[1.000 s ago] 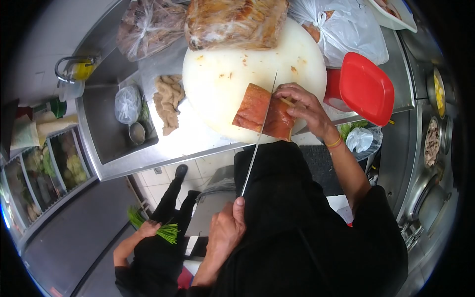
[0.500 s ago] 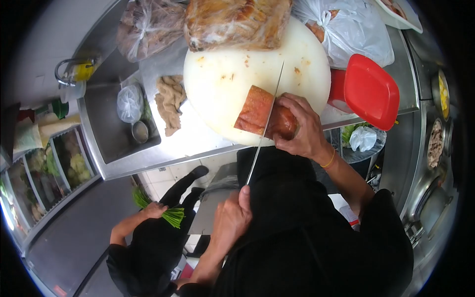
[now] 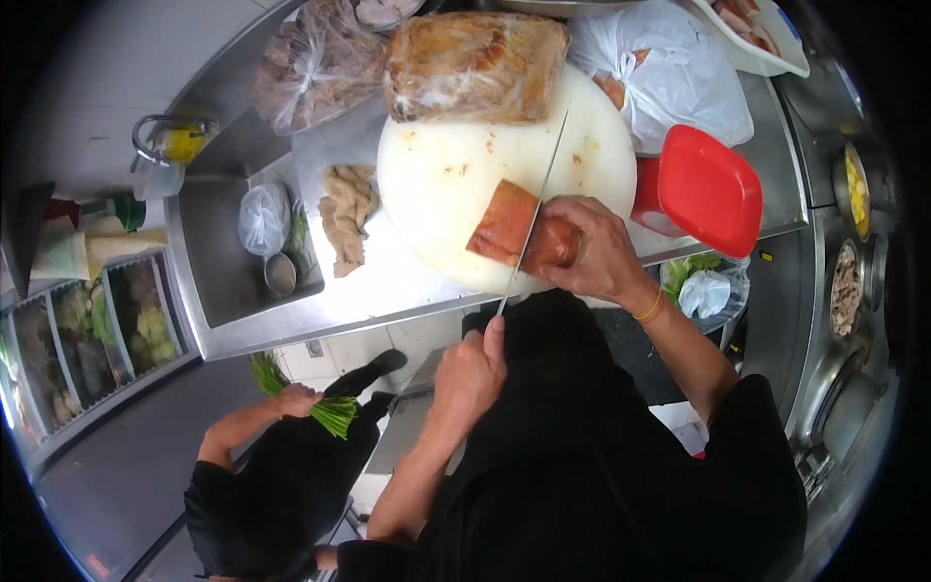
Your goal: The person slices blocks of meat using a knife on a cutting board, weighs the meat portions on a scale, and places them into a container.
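My left hand [image 3: 467, 376] is closed round the handle of a long thin knife [image 3: 549, 179], its thumb along the top. The blade lies across a reddish-brown block of roast meat [image 3: 504, 223]; how deep it has cut I cannot tell. My right hand [image 3: 598, 247] grips the right end of the meat, fingers curled over it close beside the blade. Under the meat is a round white cutting board [image 3: 427, 209] with a few brown crumbs. A large plastic-wrapped piece of browned meat [image 3: 475, 68] rests on its far edge.
Plastic bags of meat [image 3: 325, 63] and a white bag [image 3: 669, 73] flank the board. Right of it sits a red container [image 3: 708, 189]; left, a brown cloth [image 3: 346, 218] and a sink [image 3: 218, 301]. A co-worker's hand [image 3: 296, 400] holds long green stalks.
My left hand has pushed the knife forward, away from my body, across the meat. My right hand keeps its grip. The camera view has shifted slightly.
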Demonstrator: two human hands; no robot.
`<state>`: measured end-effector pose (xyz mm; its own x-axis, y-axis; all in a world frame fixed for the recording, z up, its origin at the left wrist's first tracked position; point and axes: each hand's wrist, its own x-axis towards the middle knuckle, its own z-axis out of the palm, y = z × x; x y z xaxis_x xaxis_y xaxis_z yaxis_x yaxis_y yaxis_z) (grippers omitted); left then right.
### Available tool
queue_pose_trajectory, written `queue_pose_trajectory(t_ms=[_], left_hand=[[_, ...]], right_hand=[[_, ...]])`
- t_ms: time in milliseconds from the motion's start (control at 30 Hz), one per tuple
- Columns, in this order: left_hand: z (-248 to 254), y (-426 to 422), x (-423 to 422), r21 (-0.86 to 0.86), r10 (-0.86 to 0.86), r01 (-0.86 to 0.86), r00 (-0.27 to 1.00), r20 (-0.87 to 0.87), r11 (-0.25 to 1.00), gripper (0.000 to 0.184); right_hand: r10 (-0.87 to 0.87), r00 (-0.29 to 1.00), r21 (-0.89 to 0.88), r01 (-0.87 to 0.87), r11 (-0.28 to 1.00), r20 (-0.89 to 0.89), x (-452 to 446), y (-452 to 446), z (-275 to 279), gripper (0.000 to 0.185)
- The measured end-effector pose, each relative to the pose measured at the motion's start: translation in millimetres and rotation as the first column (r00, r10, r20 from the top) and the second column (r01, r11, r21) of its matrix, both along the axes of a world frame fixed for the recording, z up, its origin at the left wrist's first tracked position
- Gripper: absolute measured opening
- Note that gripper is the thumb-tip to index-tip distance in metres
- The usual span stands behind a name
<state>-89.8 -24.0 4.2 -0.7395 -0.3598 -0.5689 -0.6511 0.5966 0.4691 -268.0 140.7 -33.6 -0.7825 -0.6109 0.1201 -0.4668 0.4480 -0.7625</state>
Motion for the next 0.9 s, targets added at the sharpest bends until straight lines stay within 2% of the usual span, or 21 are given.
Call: queue_pose_trajectory(t_ms=[33,133,200,300,400,600,700,900], left_hand=[[1,1,6,-0.009,0.008,-0.008,1.0,0.0,1.0,0.063],[9,1,20,0.008,0.025,-0.025,1.0,-0.002,1.0,0.062],[11,1,21,0.025,0.031,-0.032,0.998,0.055,0.999,0.065],[5,3,22,0.012,0.031,-0.032,0.998,0.061,0.999,0.066],[6,6,19,-0.033,0.047,-0.045,0.998,0.047,0.998,0.063],[0,5,20,-0.033,0.026,-0.023,0.996,0.081,0.999,0.06],[-9,4,18,-0.037,0.022,-0.018,0.994,0.107,0.999,0.058],[-24,1,13,-0.017,0.006,-0.004,0.989,0.148,1.0,0.055]], right_hand=[[0.029,1.0,0.047,-0.029,0.998,0.003,-2,2,6,0.05],[-0.161,0.938,-0.169,0.113,0.979,-0.306,-38,-25,16,0.038],[-0.098,0.9,-0.18,0.022,0.983,-0.426,-70,-55,29,0.043],[0.022,0.822,0.078,0.027,0.997,-0.569,-91,-95,-7,0.059],[0.119,0.913,0.221,-0.032,0.975,-0.39,-94,-101,-32,0.067],[0.089,0.912,0.184,-0.015,0.983,-0.4,-93,-95,-37,0.059],[0.138,0.892,0.26,-0.024,0.965,-0.43,-91,-92,-53,0.058],[0.118,0.918,0.224,-0.033,0.974,-0.377,-92,-93,-67,0.059]])
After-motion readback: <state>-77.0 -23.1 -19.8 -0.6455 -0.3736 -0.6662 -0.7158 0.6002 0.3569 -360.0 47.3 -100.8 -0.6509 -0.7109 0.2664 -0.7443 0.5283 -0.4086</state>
